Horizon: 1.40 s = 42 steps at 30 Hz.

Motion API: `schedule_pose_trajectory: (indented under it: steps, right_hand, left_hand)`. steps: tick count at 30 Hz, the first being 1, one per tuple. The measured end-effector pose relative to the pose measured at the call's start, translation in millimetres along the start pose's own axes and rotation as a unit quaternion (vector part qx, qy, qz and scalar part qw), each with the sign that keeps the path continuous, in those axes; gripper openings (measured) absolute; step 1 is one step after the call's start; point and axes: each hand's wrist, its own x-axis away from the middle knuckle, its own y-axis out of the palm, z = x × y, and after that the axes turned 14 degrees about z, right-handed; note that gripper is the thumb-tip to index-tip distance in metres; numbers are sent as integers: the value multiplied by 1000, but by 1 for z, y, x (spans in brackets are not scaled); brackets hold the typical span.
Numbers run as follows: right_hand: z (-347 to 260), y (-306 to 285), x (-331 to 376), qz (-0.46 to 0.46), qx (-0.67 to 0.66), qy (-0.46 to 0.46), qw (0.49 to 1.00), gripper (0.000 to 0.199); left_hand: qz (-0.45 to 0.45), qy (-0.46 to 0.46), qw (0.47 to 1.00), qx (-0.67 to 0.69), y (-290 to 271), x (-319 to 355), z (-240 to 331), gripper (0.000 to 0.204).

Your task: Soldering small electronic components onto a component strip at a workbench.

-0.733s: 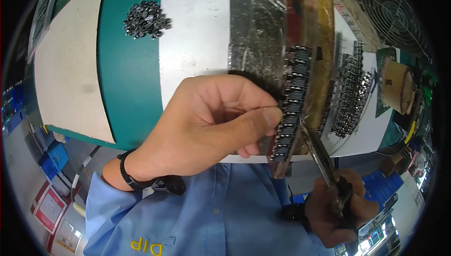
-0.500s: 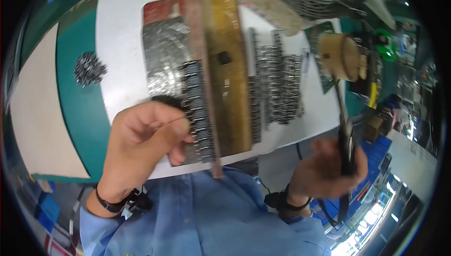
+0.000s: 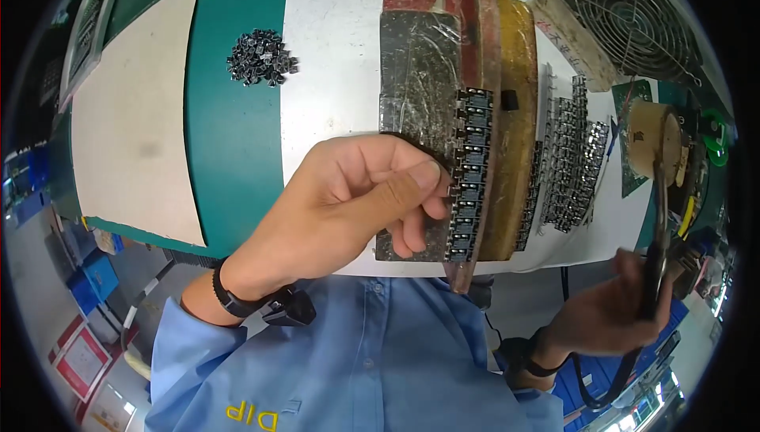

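My left hand [image 3: 348, 202] is closed in a pinch at the left edge of a row of small dark electronic components [image 3: 472, 171]. What the fingertips hold, if anything, is too small to make out. The row lies along a reddish-brown bar [image 3: 489, 60] on a worn, tape-covered work block [image 3: 419, 60]. At the lower right, my right hand [image 3: 606, 305] grips the dark handle of a soldering iron [image 3: 652, 274] with a cord hanging below. Its metal shaft points upward, in front of a roll of brown tape [image 3: 645, 135], well apart from the row.
A pile of small black parts [image 3: 261, 57] rests on the green mat [image 3: 229, 131]. Right of the block lie several rows of metal-legged parts [image 3: 564, 171]. A fan with a wire guard [image 3: 629, 16] stands at the far right. A beige sheet [image 3: 134, 115] covers the left side.
The whole view has shifted, so the block and the pile sit farther right in the picture. My left hand is still pinched beside the row; my right hand still holds the soldering iron.
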Motion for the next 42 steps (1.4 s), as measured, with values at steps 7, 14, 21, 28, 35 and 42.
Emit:
schedule_pose_trajectory:
  steps: [7, 14, 21, 28, 35, 42]
  right_hand:
    - [-41, -25, 19, -129, -97, 192, 968, 49]
    - [-32, 20, 27, -236, -195, 66, 950, 47]
    - [-31, 23, 30, -239, -191, 72, 949, 45]
    - [-38, 19, 31, -217, -168, 131, 953, 47]
    - [-37, 15, 19, -258, -146, 82, 952, 46]
    - [-35, 17, 23, -272, -154, 65, 948, 46]
  left_hand:
    - [-7, 4, 999, -33, -3, 2, 5, 13]
    - [-16, -50, 998, -39, -4, -3, 9, 13]
    - [-13, -46, 998, -43, -1, -1, 10, 13]
    - [5, -44, 998, -41, 0, 0, 9, 11]
    - [13, -44, 998, -43, 1, 0, 10, 10]
    - [21, -38, 998, -40, 1, 1, 8, 10]
